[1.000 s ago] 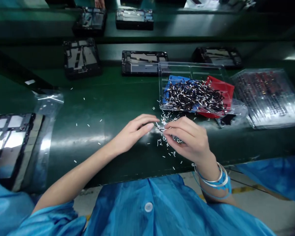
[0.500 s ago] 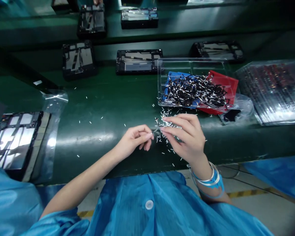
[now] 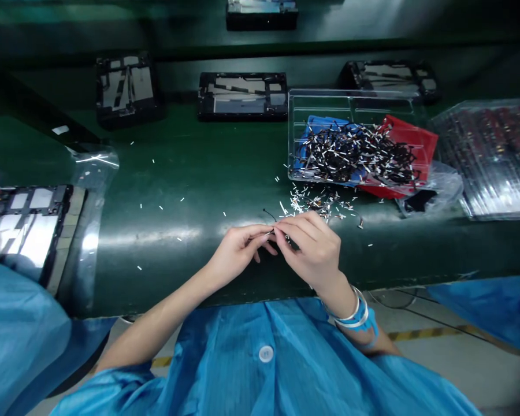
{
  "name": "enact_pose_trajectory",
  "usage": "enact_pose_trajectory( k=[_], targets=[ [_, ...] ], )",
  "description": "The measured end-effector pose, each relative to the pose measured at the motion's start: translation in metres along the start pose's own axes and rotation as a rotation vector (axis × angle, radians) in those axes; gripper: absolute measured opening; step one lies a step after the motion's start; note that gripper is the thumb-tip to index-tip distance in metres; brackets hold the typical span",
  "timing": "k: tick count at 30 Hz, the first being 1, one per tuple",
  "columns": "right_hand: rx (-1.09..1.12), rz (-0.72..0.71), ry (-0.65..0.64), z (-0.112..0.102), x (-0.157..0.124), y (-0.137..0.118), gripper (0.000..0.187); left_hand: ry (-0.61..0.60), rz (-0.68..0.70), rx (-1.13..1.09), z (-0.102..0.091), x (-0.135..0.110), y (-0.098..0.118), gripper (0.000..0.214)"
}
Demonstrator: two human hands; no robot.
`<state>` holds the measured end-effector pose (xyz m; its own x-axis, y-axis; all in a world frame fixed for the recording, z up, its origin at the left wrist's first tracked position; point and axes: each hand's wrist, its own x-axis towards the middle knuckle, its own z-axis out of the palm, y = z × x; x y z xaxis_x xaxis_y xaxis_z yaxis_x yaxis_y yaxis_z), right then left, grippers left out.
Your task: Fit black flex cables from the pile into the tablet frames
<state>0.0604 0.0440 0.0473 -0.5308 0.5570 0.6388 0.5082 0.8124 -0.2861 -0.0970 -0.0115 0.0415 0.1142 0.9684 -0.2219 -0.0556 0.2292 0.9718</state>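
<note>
A thin black cable (image 3: 269,214) with a small dark end pokes up between my two hands. My left hand (image 3: 234,252) pinches it between thumb and forefinger. From the right, the fingertips of my right hand (image 3: 314,245) are closed on the same cable, almost touching the left ones. My fingers hide most of its length. Just beyond my right hand, many tiny white strips (image 3: 298,199) and some loose cable pieces (image 3: 318,203) are scattered on the green bench (image 3: 190,173).
Behind my right hand, a clear plastic tray (image 3: 291,138) holds a heap of black cables (image 3: 359,153) over blue and red sheets. Stacked clear trays (image 3: 502,162) stand right of it. Dark device frames (image 3: 242,112) line the back. Another frame (image 3: 39,225) lies left, near a blue sleeve (image 3: 17,329).
My right hand has moved down and left, its spread fingers now drawn together against my left fingertips. The black cable end now stands up above them. The whole view has shifted slightly.
</note>
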Motion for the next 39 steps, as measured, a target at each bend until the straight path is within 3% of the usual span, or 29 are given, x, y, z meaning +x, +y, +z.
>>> enact_pose_trajectory(
  k=[4, 7, 10, 18, 22, 25, 29, 31, 32, 34, 35, 36, 37, 39],
  targets=[
    [-0.13, 0.106, 0.034, 0.0, -0.001, 0.007, 0.019, 0.04, -0.138, -0.119, -0.003, 0.003, -0.005, 0.023],
    [-0.048, 0.041, 0.018, 0.0, -0.001, 0.003, 0.021, 0.065, -0.192, -0.135, -0.006, 0.005, -0.006, 0.021],
    [0.049, -0.043, -0.057, 0.003, -0.002, -0.004, 0.014, 0.031, -0.136, -0.102, -0.006, 0.005, -0.005, 0.023],
    [0.047, -0.027, -0.1, 0.005, -0.001, -0.002, 0.01, -0.004, -0.016, 0.214, -0.002, -0.002, -0.002, 0.026],
    [-0.162, 0.073, -0.021, 0.0, 0.0, 0.009, 0.017, -0.013, -0.183, 0.01, -0.006, 0.002, -0.003, 0.027],
    [-0.16, -0.029, -0.058, 0.0, 0.001, 0.014, 0.029, -0.076, -0.274, -0.185, -0.008, 0.003, -0.003, 0.025],
    [0.005, -0.145, -0.076, 0.006, 0.0, 0.014, 0.015, -0.279, -0.309, -0.306, -0.012, 0.001, 0.003, 0.028],
    [0.088, -0.108, -0.044, 0.008, 0.0, 0.016, 0.015, -0.3, -0.275, -0.212, -0.026, 0.008, 0.007, 0.035],
    [0.125, -0.073, -0.026, 0.008, 0.0, 0.017, 0.016, -0.217, -0.208, -0.072, -0.038, 0.017, 0.01, 0.038],
    [0.193, 0.009, 0.008, 0.007, 0.0, 0.022, 0.016, 0.104, 0.005, 0.325, -0.075, 0.046, 0.016, 0.039],
    [0.226, 0.045, 0.018, 0.006, 0.0, 0.024, 0.015, 0.373, 0.157, 0.618, -0.098, 0.066, 0.02, 0.037],
    [0.256, 0.073, 0.023, 0.006, 0.0, 0.026, 0.015, 0.509, 0.212, 0.722, -0.122, 0.089, 0.025, 0.037],
    [0.281, 0.094, 0.025, 0.005, 0.0, 0.027, 0.016, 0.587, 0.249, 0.788, -0.146, 0.112, 0.031, 0.04],
    [0.306, 0.122, 0.018, 0.003, 0.0, 0.03, 0.018, 0.611, 0.334, 0.924, -0.188, 0.157, 0.043, 0.04]
  ],
)
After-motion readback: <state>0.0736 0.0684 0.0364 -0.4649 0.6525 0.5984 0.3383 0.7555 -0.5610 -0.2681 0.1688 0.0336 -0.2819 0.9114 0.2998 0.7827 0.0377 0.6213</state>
